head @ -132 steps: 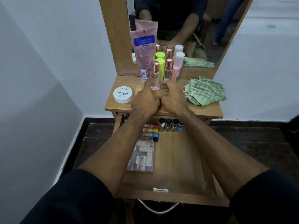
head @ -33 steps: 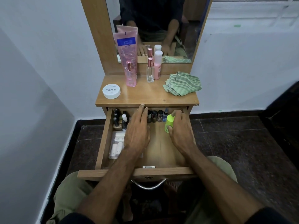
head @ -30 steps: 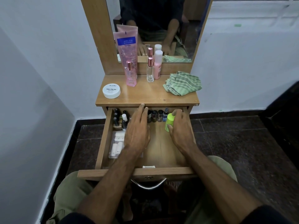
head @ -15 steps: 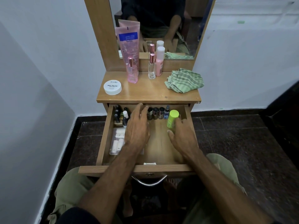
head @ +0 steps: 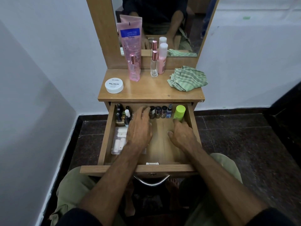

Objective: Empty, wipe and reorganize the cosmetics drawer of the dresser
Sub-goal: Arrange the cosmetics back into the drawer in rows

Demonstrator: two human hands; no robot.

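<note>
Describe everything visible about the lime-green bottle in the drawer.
The lime-green bottle is a small cylinder in one bright, matte colour, plastic by the look, with a flat round cap on top. No label shows. It stands upright in the drawer, at the back right corner, close beside the right wall and just right of the row of nail polish bottles. The right hand reaches to its base, fingertips at or against it; contact is unclear.

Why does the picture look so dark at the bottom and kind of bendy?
Head view: dim room light leaves the area under the drawer in deep shadow; the wide lens bows the walls and stretches the arms at the edges; the mirror reflects a dark room; the hands, left and right, look slightly soft, while the green bottle stays fairly crisp.
</note>
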